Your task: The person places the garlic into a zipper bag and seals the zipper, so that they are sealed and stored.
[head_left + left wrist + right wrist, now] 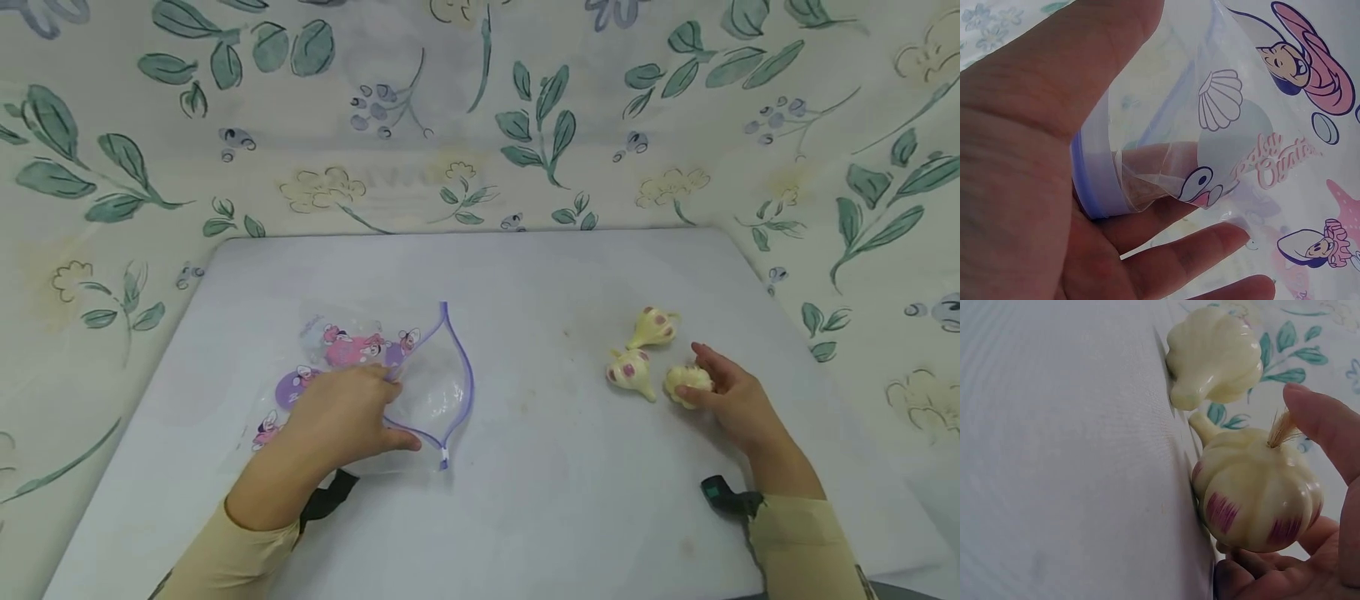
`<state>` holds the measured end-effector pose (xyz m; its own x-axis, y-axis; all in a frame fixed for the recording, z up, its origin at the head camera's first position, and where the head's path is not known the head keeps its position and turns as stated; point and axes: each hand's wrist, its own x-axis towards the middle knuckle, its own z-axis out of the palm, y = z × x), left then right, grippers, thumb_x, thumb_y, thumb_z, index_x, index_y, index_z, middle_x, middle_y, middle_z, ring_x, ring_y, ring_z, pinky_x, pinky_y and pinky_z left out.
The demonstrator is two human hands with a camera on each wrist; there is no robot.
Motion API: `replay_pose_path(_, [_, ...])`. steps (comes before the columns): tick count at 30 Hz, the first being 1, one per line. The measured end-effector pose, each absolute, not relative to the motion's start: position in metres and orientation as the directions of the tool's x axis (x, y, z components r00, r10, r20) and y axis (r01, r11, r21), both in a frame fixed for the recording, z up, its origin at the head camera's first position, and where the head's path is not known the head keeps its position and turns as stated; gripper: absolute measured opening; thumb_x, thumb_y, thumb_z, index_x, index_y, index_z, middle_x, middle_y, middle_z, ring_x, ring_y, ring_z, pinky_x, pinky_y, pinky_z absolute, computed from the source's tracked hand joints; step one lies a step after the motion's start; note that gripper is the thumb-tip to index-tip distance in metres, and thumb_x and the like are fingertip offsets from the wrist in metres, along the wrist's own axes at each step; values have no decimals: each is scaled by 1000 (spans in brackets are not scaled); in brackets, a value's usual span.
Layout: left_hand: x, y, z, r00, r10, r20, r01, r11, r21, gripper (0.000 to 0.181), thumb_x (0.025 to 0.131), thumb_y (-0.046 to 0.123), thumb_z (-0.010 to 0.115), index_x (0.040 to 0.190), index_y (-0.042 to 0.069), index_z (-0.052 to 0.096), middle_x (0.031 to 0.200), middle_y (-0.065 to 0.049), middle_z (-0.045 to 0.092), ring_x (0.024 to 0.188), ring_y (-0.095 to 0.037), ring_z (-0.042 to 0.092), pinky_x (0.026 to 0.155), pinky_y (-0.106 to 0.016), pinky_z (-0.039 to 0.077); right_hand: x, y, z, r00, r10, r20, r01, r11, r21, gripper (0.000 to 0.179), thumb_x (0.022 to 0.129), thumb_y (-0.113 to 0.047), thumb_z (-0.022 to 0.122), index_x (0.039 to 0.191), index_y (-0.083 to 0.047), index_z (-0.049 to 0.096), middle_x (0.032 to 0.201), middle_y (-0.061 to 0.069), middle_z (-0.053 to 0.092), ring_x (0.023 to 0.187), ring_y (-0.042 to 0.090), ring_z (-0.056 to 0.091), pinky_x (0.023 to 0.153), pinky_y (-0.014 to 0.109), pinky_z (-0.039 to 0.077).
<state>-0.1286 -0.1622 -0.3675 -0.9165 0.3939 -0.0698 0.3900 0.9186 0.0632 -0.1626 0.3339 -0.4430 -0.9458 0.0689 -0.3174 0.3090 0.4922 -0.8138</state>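
Observation:
A clear zip bag (pixel 431 392) with a purple zip rim and pink and purple cartoon prints lies with its mouth gaping to the right. My left hand (pixel 345 408) holds it by the left side of the mouth; in the left wrist view the rim (pixel 1094 181) runs between thumb and fingers, one finger showing through the plastic. On the right, my right hand (pixel 731 396) is around a garlic bulb (pixel 688 385), fingers beside it. The right wrist view shows the thumb (pixel 1325 428) apart from this bulb (pixel 1254 494), near its root tuft.
Two more garlic bulbs, one behind (pixel 652 327) and one to the left (pixel 631 372), lie close to the right hand. The white tabletop (pixel 540 500) spans between the hands. Leaf-patterned cloth (pixel 450 108) rises behind it. A dark strap piece sits at each wrist.

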Motion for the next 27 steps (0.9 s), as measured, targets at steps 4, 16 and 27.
replay_pose_path(4, [-129,-161,-368,-911,405,-75,402,914,56,72,64,62,87,112,9,78,117,-10,73,103,-27,71,81,-46,60,-158,334,-444,-943,72,-325,312,536,-784,100,84,-52,78,162,-22,22,169,13,19,156,40,10,120,64,19])
replay_pose_path(16, [-128,-160,-368,-916,391,-85,386,920,69,73,62,61,89,110,7,78,112,-10,74,100,-27,70,84,-46,60,-159,337,-448,-962,39,-270,242,579,-778,83,90,-46,74,158,-16,35,171,6,11,157,39,6,120,65,17])
replay_pose_path(27, [-128,-155,-371,-919,387,-78,376,918,123,75,61,62,89,109,6,78,122,-10,73,119,-32,66,93,-50,57,-153,339,-451,-979,41,-201,185,597,-780,68,90,-27,76,150,-11,48,169,9,21,154,42,18,121,61,23])
